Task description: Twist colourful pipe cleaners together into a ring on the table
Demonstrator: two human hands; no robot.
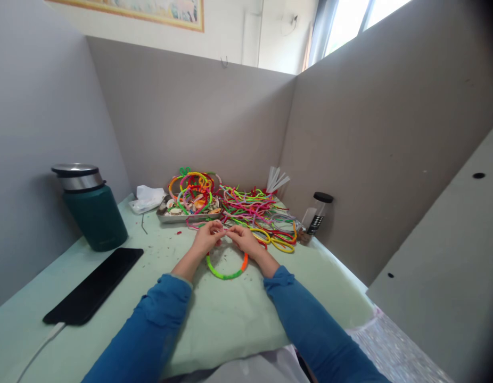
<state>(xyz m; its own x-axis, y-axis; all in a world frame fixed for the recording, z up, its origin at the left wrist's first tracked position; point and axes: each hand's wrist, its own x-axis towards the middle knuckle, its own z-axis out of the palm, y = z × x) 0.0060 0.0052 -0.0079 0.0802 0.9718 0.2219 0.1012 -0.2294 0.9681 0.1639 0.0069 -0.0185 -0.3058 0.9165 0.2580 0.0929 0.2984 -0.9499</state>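
Note:
My left hand (208, 237) and my right hand (243, 239) meet, fingertips close together, above the middle of the table. Both are closed in a pinch at the far side of a ring wrapped in fuzzy pipe cleaner (226, 276). Its near arc shows green and lime, with an orange stretch at the right. A pale pinkish bit seems to show between the fingertips, too small to make out. My hands hide the ring's far part. Just beyond them lie loose pipe cleaners (250, 207) in many colours, and yellow loops (284, 246) sit to the right.
A metal tray (190, 217) holds finished-looking colourful rings (194, 186) and small pieces. At left stand a teal bottle (95, 215) and a charging phone (95, 287). A white plastic bag (148, 198) lies behind. At right is a black-lidded clear container (316, 215). Grey partitions (190, 106) enclose the table.

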